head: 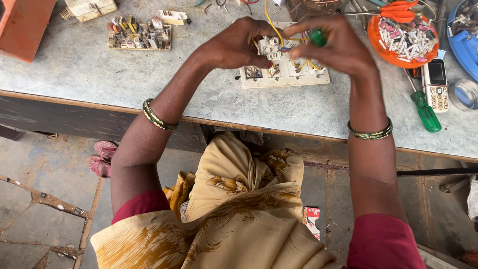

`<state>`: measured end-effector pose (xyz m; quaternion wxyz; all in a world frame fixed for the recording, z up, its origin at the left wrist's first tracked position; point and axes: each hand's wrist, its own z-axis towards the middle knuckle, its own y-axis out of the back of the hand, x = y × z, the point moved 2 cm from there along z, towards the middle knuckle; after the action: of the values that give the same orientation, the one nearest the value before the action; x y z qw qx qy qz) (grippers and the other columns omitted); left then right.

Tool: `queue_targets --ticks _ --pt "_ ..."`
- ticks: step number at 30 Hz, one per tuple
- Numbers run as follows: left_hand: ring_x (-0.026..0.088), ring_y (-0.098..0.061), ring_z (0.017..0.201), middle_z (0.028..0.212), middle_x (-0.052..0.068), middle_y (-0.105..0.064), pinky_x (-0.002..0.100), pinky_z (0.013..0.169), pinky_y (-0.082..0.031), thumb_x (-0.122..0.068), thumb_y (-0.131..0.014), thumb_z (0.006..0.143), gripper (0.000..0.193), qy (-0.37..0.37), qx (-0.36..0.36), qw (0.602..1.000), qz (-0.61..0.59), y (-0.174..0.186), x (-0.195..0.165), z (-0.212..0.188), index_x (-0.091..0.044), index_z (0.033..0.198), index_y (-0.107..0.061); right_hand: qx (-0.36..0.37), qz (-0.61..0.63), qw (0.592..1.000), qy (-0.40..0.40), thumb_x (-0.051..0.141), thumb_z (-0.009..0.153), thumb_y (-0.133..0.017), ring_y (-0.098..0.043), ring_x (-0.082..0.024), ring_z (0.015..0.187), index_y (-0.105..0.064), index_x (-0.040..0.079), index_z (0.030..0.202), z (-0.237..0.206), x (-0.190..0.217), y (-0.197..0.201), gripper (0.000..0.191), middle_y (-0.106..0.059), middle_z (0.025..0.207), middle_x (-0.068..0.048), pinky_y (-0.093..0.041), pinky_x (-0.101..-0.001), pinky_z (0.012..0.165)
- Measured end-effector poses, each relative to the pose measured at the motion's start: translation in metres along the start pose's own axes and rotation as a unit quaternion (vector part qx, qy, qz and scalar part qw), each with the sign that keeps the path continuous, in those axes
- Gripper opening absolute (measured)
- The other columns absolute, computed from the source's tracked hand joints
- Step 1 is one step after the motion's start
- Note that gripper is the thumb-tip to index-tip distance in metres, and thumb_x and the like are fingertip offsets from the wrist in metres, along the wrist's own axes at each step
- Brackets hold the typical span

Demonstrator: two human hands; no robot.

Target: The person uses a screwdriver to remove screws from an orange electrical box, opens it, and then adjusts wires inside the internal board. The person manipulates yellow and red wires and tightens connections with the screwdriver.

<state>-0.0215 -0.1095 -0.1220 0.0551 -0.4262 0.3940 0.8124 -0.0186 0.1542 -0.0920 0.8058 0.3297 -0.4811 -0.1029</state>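
A white switch board (284, 74) lies back-side up on the grey worktop (99, 74), with yellow wires looping over its switch blocks. My left hand (236, 45) pinches one white switch block (271, 48) near the board's upper middle. My right hand (336, 45) is closed around a green-handled screwdriver (316, 36), its tip pointing left toward that block. Both hands hover just above the board, almost touching each other.
A second green screwdriver (424, 110) and a small keypad phone (434, 84) lie at the right. An orange dish (403, 37) holds several small parts, with orange scissors on top. A circuit board (139, 35) sits at back left. The worktop's front edge runs below my wrists.
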Motion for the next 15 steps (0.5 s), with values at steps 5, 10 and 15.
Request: queue_targets --ticks 5,10,15 --pt "0.020 -0.076 0.110 0.135 0.015 -0.070 0.033 0.098 -0.064 -0.009 -0.083 0.090 0.054 -0.020 -0.001 0.973 -0.232 -0.003 0.018 0.018 -0.001 0.139 -0.062 -0.017 -0.008 0.997 0.071 0.017 0.106 -0.084 -0.054 -0.006 0.059 -0.076 0.002 0.105 0.003 0.001 -0.016 0.017 -0.066 0.076 -0.006 -0.038 -0.0230 0.050" --pt "0.026 -0.072 0.118 0.138 0.019 -0.067 0.036 0.104 -0.061 -0.016 -0.080 0.097 0.060 -0.007 -0.046 0.918 -0.394 -0.016 0.027 0.025 0.002 0.147 -0.053 -0.145 0.205 0.968 0.021 0.018 0.107 -0.077 -0.052 -0.007 0.048 -0.066 0.001 0.101 0.014 -0.003 -0.030 0.022 -0.070 0.079 -0.010 -0.039 -0.0233 0.043" --pt "0.027 -0.078 0.107 0.126 0.022 -0.072 0.040 0.089 -0.067 -0.067 -0.046 0.092 0.085 0.115 0.032 0.918 -0.378 -0.027 0.020 0.009 -0.004 0.148 -0.049 -0.167 0.270 0.947 0.058 0.023 0.111 -0.070 -0.048 -0.008 0.045 -0.057 0.003 0.103 0.014 -0.001 -0.035 0.026 -0.070 0.079 -0.012 -0.038 -0.0250 0.041"
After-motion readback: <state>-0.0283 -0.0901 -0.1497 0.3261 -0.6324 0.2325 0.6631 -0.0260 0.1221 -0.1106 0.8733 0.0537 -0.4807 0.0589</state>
